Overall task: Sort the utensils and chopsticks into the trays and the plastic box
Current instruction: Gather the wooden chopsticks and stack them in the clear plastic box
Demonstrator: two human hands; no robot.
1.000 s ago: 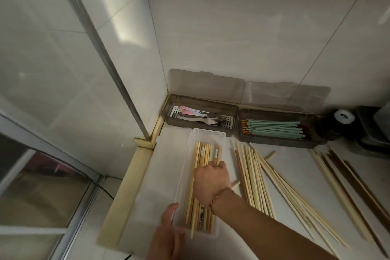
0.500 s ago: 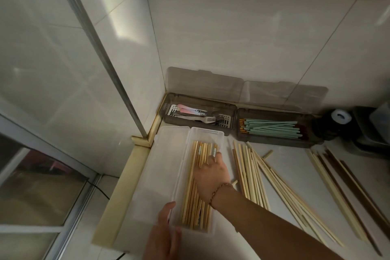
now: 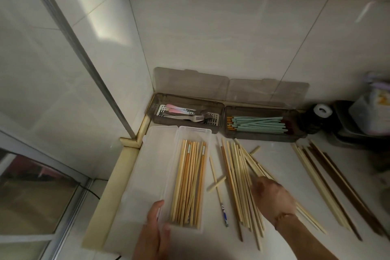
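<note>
On a pale counter (image 3: 280,160) in a tiled corner, the clear plastic box (image 3: 191,133) of bamboo chopsticks lies near-left. The left hand (image 3: 153,236) grips its near edge; the right hand (image 3: 272,196) rests on the loose pale wooden chopsticks (image 3: 235,167), its grip hidden. Best gather a few aligned sticks and lay them lengthwise in the box.

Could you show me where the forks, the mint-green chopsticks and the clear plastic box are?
forks (image 3: 197,118): head view, on the tines.
mint-green chopsticks (image 3: 258,124): head view, mid-bundle.
clear plastic box (image 3: 194,131): head view, on its far rim.

wood chopsticks (image 3: 190,183) in clear box (image 3: 207,133)
</note>
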